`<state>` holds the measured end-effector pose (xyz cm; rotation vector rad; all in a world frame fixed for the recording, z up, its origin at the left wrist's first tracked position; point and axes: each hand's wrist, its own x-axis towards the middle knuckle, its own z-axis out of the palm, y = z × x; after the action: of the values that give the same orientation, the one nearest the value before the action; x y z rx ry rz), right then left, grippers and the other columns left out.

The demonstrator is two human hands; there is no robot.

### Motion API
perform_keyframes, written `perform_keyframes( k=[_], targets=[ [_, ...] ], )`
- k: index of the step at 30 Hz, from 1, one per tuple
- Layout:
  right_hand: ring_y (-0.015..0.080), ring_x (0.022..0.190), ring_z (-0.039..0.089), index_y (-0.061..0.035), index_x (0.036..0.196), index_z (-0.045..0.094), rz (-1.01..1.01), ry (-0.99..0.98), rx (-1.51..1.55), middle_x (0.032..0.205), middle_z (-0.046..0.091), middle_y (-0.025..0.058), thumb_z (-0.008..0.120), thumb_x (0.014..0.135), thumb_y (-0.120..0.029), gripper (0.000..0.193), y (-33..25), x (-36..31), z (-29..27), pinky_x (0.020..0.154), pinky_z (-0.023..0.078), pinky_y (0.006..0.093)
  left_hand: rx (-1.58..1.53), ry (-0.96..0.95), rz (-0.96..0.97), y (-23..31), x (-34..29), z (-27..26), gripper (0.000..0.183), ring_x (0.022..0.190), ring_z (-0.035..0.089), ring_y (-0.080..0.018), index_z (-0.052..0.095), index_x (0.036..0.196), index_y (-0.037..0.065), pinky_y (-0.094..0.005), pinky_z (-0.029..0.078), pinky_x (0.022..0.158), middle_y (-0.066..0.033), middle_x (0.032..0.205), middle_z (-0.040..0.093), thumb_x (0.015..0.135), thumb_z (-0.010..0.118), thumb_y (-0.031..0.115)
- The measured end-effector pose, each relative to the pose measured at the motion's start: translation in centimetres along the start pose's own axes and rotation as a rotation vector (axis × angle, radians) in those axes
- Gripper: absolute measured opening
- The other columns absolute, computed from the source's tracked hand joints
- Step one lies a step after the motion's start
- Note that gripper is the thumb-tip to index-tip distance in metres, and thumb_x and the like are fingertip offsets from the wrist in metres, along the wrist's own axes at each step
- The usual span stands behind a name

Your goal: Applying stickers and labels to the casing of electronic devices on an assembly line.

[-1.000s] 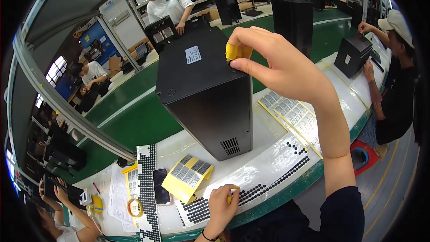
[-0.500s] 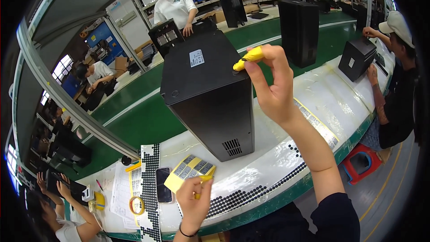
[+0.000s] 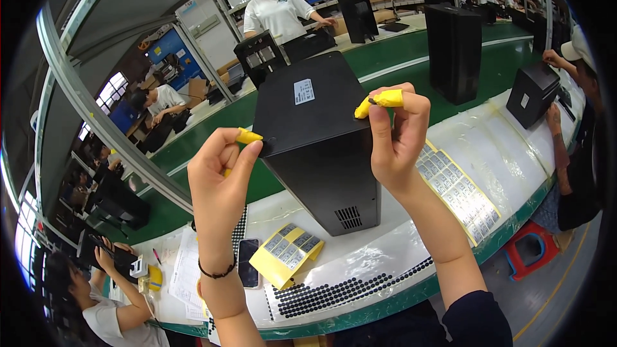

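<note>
A black computer case (image 3: 315,173) stands in front of me, its top bearing a silver label (image 3: 304,91). My left hand (image 3: 222,170), yellow finger cots on its fingers, is closed in a pinch at the near left corner of the top; what it holds, if anything, is hidden. Over the near right corner, my right hand (image 3: 400,138) pinches thumb against yellow-covered fingers, with a dark speck showing between them that I cannot name. Below the case lies a yellow-backed label sheet (image 3: 286,250). Beside it is a sheet of small round black pads (image 3: 340,295).
A phone (image 3: 249,262) lies left of the label sheet, near papers (image 3: 184,263). More label sheets (image 3: 456,189) lie right of the case. Another black case (image 3: 453,51) stands on the green belt (image 3: 402,74). Co-workers sit at both sides; a red stool (image 3: 532,250) stands at right.
My left hand has let go of the yellow label sheet and risen to the case's near left corner. My right hand stays by the right corner. The whole view has shifted.
</note>
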<state>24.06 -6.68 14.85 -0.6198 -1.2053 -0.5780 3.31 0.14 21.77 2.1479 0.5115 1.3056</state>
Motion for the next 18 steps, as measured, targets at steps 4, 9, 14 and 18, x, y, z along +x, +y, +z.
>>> perform_keyframes(
  k=[4, 9, 14, 18],
  targets=[
    [0.014, 0.078, 0.054, -0.0024, 0.106, 0.04, -0.001, -0.008, 0.002, 0.096, 0.05, 0.012, 0.051, 0.094, 0.0, 0.016, 0.2, -0.1, -0.1, 0.069, 0.051, 0.0238, 0.025, -0.123, -0.033, 0.1, 1.5, 0.2, 0.01, 0.053, 0.022, -0.0023, 0.06, 0.09, -0.006, -0.0225, 0.02, 0.048, 0.0073, 0.055, 0.029, 0.086, 0.066, 0.002],
    [0.0138, 0.078, 0.054, -0.0023, 0.106, 0.039, -0.016, -0.011, -0.015, 0.098, 0.049, 0.0121, 0.051, 0.093, 0.001, 0.017, 0.3, 0.0, -0.2, 0.069, 0.052, 0.0241, 0.173, -0.187, 0.038, 0.4, 2.3, -0.6, 0.006, 0.051, 0.024, -0.0034, 0.062, 0.087, -0.004, -0.0244, 0.021, 0.048, 0.0048, 0.053, 0.029, 0.084, 0.066, 0.0],
    [0.0135, 0.077, 0.055, -0.0017, 0.106, 0.04, -0.016, -0.012, -0.021, 0.098, 0.049, 0.012, 0.051, 0.093, 0.001, 0.017, 0.5, -0.3, -0.3, 0.069, 0.052, 0.0239, 0.306, -0.211, 0.235, 0.8, 1.9, -0.4, 0.005, 0.048, 0.024, -0.0057, 0.063, 0.084, -0.002, -0.0253, 0.019, 0.046, 0.0009, 0.052, 0.028, 0.082, 0.067, -0.001],
    [0.0125, 0.077, 0.054, -0.0013, 0.105, 0.042, -0.009, 0.001, -0.005, 0.098, 0.048, 0.0115, 0.052, 0.093, 0.001, 0.017, 0.1, -0.1, -0.4, 0.068, 0.051, 0.0227, 0.294, -0.22, 0.23, 0.4, 0.9, -0.7, 0.005, 0.05, 0.029, -0.0031, 0.064, 0.084, -0.002, -0.0231, 0.019, 0.048, 0.0031, 0.054, 0.034, 0.082, 0.069, 0.0]
  ],
)
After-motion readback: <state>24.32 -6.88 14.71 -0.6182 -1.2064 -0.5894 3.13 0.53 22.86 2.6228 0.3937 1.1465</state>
